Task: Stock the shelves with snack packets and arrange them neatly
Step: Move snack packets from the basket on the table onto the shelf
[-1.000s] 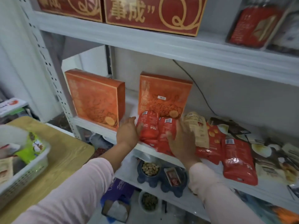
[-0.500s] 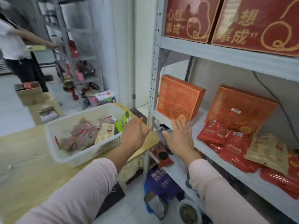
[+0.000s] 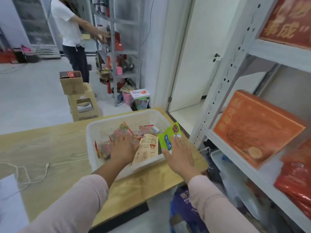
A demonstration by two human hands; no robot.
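Reaching into the white basket (image 3: 94,130) at the worktop's (image 3: 50,145) right edge, both hands (image 3: 123,148) spread flat above snack packets (image 3: 148,147); the shelf's red box (image 3: 286,22) reads "事成".

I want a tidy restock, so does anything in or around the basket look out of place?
The green packet sticks up over the basket rim at its right corner, tilted, instead of lying inside. The tan packet leans on the near wall. Other packets lie in a loose heap. Both hands, left and right, are open.
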